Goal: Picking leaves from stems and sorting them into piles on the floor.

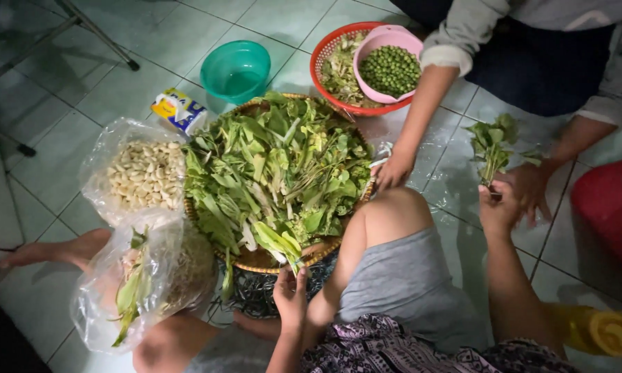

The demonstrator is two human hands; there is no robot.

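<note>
A woven round tray (258,262) is heaped with leafy greens (276,166) on the tiled floor. At the tray's near rim, my left hand (291,298) pinches a pale green stalk (280,244). Out to the right, above the floor, my right hand (497,209) is closed on the stems of a small leafy bunch (491,144). A co-worker sits opposite. One of their hands (394,170) rests at the tray's right edge. The other (533,188) is right beside my right hand at the bunch's stems.
A red basket (323,52) of trimmings holds a pink bowl of green peas (390,70). Also around are a teal bowl (236,70), a small carton (180,110), a bag of peeled garlic (145,174), a bag with greens (139,283), a red object (609,207) and a yellow bottle (609,333).
</note>
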